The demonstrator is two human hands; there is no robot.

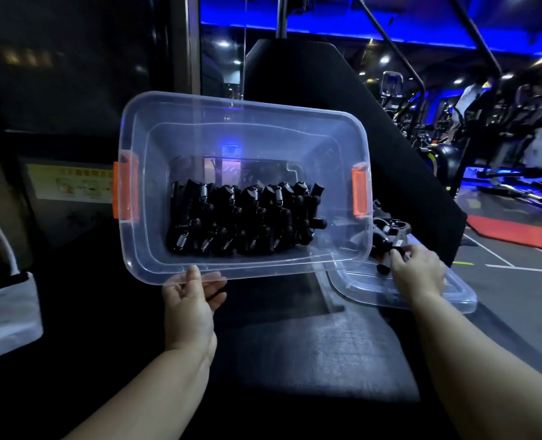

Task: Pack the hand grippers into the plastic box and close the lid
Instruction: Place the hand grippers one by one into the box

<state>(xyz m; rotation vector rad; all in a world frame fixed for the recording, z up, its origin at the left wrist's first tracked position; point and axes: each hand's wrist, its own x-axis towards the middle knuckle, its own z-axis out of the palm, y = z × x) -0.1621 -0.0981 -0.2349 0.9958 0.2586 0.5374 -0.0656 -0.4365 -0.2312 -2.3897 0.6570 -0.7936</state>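
Observation:
A clear plastic box (136,258) with orange side latches (359,192) is tilted up toward me. Several black hand grippers (244,217) with steel springs lie packed in a row along its near side. My left hand (190,300) holds the box by its near rim, thumb on top. To the right of the box my right hand (417,271) is closed on a loose black hand gripper (385,246). More loose hand grippers (390,225) lie just behind it. The clear lid (422,300) lies flat under my right hand.
The box and lid rest on a dark padded gym bench (327,344). A black upright pad (342,106) stands behind the box. Gym machines (501,122) and a red mat (517,231) are at the right. A white object (3,312) sits at the left edge.

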